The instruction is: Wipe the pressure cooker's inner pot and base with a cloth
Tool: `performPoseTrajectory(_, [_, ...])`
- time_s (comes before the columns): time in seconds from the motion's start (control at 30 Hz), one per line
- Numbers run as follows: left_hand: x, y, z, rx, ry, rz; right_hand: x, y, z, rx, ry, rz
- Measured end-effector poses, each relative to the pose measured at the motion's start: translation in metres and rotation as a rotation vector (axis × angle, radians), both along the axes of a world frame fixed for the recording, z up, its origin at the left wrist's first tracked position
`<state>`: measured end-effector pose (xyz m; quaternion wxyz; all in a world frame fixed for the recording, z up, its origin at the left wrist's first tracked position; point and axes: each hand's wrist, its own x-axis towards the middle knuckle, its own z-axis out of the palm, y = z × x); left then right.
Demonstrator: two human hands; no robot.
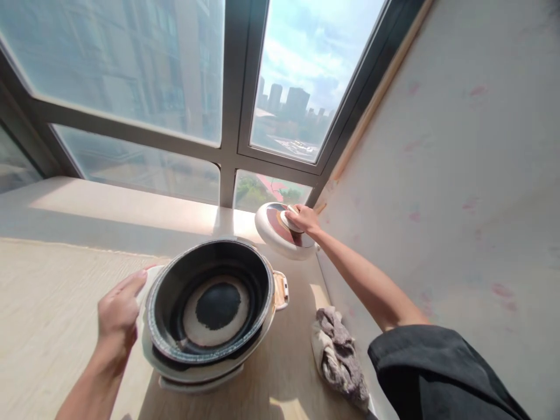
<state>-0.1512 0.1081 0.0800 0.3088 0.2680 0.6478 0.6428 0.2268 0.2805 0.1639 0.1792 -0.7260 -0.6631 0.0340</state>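
Note:
A round electric cooking pot (175, 373) with a pale outer body stands on the light wooden surface. Its dark inner pot (172, 289) has a worn, paler ring around a black centre and nothing inside that I can see. My left hand (120, 306) is closed around the pale handle on the left side of the pot. Beyond the pot's far right side, my right hand (301, 219) grips the knob of a white-rimmed lid (265, 224) with a reddish-brown middle. The lid is tilted and apart from the pot. A second side handle (281, 290) sticks out on the right.
A crumpled grey and cream cloth (339, 356) lies to the right, against the patterned wall (459, 175). A sunlit windowsill (109, 207) runs along the back beneath large framed windows (231, 134). The wall bounds the right side.

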Motion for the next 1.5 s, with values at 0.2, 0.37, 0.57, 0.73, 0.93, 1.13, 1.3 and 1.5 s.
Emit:
performPoseTrajectory(0.2, [0.002,-0.001,0.008,-0.080,-0.154,0.022,0.010,0.013,-0.060,-0.084,-0.013,-0.055])
performPoseTrajectory(0.37, [0.003,-0.001,0.011,-0.141,-0.127,0.031,0.019,0.014,-0.090,-0.143,-0.060,-0.089])
performPoseTrajectory(0.57, [0.004,-0.004,0.010,-0.139,-0.128,0.048,0.028,0.005,-0.111,-0.198,-0.185,-0.046])
performPoseTrajectory(0.73, [0.009,-0.006,0.016,-0.142,-0.139,0.033,0.033,-0.007,-0.122,-0.177,-0.328,0.014])
performPoseTrajectory(0.93, [0.008,-0.005,0.013,-0.137,-0.144,0.054,0.035,-0.012,-0.127,-0.156,-0.395,0.037])
performPoseTrajectory(1.13, [0.008,-0.003,0.015,-0.136,-0.113,0.050,0.039,-0.014,-0.134,-0.161,-0.394,0.038])
performPoseTrajectory(1.3, [0.012,-0.005,0.019,-0.179,-0.091,0.083,0.041,-0.023,-0.139,-0.154,-0.408,0.029])
performPoseTrajectory(1.5, [0.015,-0.005,0.016,-0.180,-0.056,0.089,0.046,-0.030,-0.145,-0.164,-0.423,0.034])
